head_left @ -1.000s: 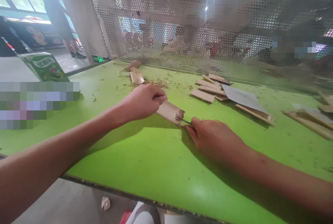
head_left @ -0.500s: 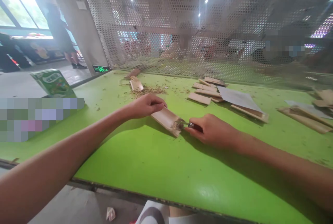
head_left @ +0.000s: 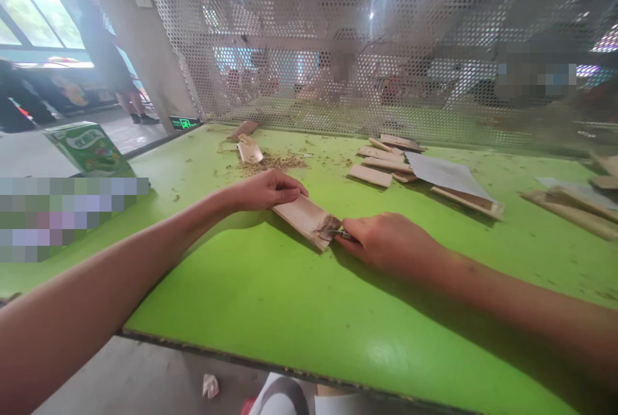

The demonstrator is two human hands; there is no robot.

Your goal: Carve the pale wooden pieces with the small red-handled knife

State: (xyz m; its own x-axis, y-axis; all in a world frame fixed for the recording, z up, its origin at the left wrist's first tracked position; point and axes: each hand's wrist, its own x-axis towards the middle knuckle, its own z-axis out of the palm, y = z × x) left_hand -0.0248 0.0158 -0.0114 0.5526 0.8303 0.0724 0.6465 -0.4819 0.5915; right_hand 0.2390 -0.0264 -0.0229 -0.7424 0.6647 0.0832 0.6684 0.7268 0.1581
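A pale, slightly curved bamboo strip [head_left: 305, 217] lies at a slant on the green table. My left hand [head_left: 270, 190] is closed over its far end, thumb on top, pressing it down. My right hand [head_left: 379, 238] is closed round the handle of a carving tool [head_left: 346, 233], most of which the fingers hide. Its thin metal tip touches the rough, darker near end of the strip. A few small crumbs lie on the table by that end.
Wood shavings [head_left: 282, 163] and a short bamboo piece [head_left: 250, 151] lie beyond my left hand. Several bamboo slats [head_left: 371, 175] and a white sheet [head_left: 447, 175] are at the right. A green box [head_left: 94, 150] stands at the left. A perforated metal screen [head_left: 309, 48] rises behind the table.
The carving tool's tip has moved left, farther onto the strip's rough end, with my right hand following. My left hand keeps its hold, and the view has shifted slightly.
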